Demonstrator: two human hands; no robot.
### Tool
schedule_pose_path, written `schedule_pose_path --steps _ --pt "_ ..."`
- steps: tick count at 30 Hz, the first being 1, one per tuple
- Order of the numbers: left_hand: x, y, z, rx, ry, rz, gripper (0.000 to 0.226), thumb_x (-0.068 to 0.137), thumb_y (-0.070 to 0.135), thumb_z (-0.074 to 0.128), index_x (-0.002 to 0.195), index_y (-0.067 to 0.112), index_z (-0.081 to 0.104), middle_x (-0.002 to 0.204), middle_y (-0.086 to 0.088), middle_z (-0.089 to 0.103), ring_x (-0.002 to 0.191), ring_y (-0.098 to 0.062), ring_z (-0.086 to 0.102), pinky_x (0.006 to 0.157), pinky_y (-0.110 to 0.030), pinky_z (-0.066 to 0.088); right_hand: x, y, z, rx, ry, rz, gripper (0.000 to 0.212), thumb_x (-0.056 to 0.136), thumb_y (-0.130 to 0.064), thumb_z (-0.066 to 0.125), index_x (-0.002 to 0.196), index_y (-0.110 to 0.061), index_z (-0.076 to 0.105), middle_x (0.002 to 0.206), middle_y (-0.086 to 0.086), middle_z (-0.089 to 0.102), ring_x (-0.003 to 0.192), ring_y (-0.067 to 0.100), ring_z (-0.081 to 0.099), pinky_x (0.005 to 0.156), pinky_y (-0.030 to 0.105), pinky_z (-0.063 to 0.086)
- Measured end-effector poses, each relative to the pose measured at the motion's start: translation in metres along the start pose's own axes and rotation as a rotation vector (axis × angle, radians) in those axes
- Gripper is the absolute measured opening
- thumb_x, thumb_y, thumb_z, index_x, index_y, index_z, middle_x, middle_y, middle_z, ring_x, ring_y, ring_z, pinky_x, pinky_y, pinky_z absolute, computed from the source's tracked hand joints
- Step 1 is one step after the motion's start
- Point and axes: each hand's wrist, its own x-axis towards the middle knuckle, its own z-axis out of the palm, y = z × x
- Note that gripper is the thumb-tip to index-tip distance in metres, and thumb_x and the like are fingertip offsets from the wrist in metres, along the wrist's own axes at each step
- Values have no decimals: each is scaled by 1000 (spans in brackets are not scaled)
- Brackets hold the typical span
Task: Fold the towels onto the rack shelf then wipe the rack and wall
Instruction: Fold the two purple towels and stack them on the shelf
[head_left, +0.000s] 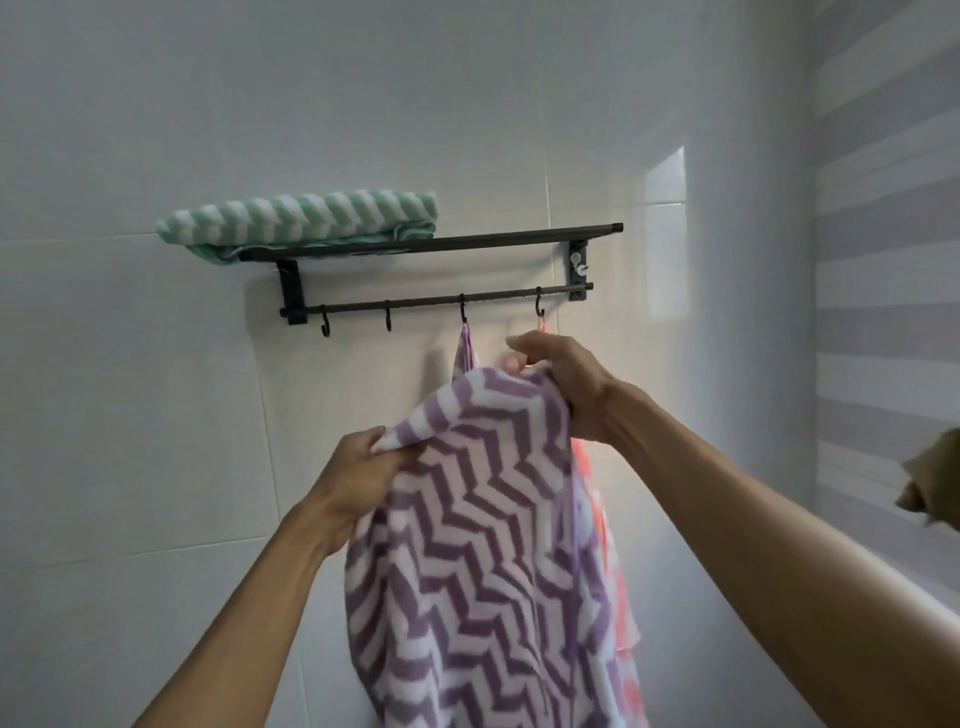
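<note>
Risk | our left hand (358, 470) and right hand (563, 382) pinch purple towel (467, 545) below rack (431, 244); its loop, seemingly hooked, may snag.

a rack (431, 244) hangs on the far wall (156, 441). a folded towel (301, 221) lies on the left end of its shelf. below the shelf runs a rail with hooks (462, 312). two towels hang from the right hooks: one (483, 545) nearer, held up by the left hand (358, 478) and right hand (566, 384); another (613, 561) behind it to the right.
</note>
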Motion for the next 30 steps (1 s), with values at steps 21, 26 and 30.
schedule_pose_path --steps 21,26,30 --pt "6 -4 -10 528 77 32 45 75 41 85 79 -1 70 78 -14 73 69 -27 69 72 -48 59 21 36 7 -425 171 -186 15 97 -24 63 97 -9 67 88 6 65 71 17 63 54 27 56" --pt "-9 -36 -28 418 82 -117 40 74 46 84 86 9 74 83 -3 78 74 -23 75 73 -40 63 28 37 -6 -497 453 -278 11 92 -19 65 83 -17 69 79 -2 65 77 18 63 63 23 49" --pt "-26 -59 -62 346 162 -163 37 79 38 81 73 6 62 72 -6 70 65 -21 63 61 -29 48 30 30 -46 -505 723 -171 13 86 -18 61 86 -14 74 92 11 72 89 29 67 79 34 57"
